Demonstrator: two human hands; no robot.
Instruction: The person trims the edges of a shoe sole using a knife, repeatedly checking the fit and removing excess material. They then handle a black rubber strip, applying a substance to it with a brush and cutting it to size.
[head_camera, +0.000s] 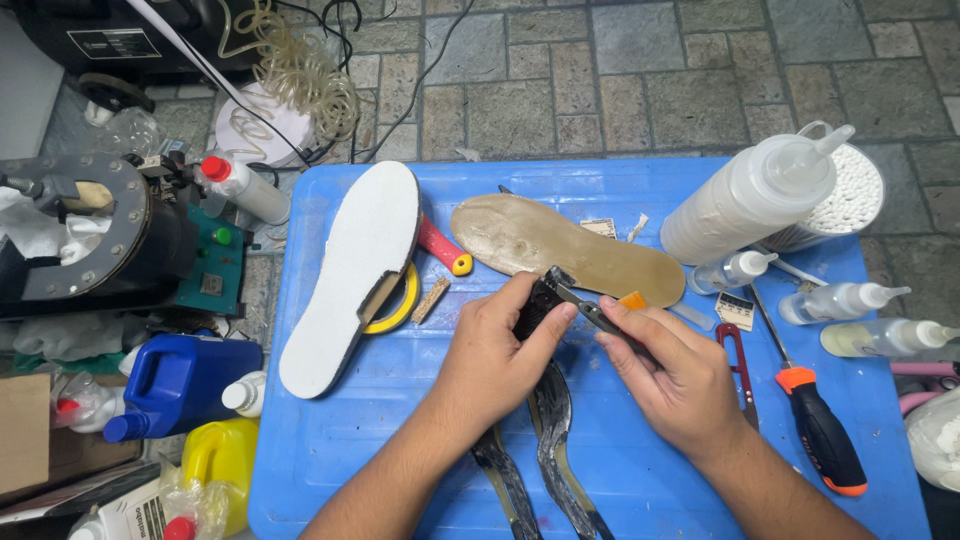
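A blue plastic counter (330, 440) fills the middle of the view, standing on a stone-paved floor (640, 80). To its left sit a round dark machine (95, 240) with a bolted flange, a blue jug (175, 385) and a yellow jug (220, 465).

On the counter, a long white foam insole (355, 270) lies slanted at the left, its lower edge resting over a yellow tape roll (400, 305). Just right of it a tan shoe sole (560, 248) lies across the far middle. A large clear squeeze bottle (750, 195) lies tilted at the far right, with three small dropper bottles (850, 300) near it. A screwdriver with a black and orange handle (815, 430) lies at the right edge, and red thread snips (738, 365) lie just beside the right wrist.

Near the front edge, two dark glossy sole strips (550, 430) run toward the viewer, partly under the forearms.

The left hand (495, 350) is closed around a small dark piece (540, 298), thumb and fingers wrapped about it above the counter's centre. The right hand (670, 375) pinches a slim metal blade tool (590, 308) with an orange part by the fingers, its tip touching the dark piece.
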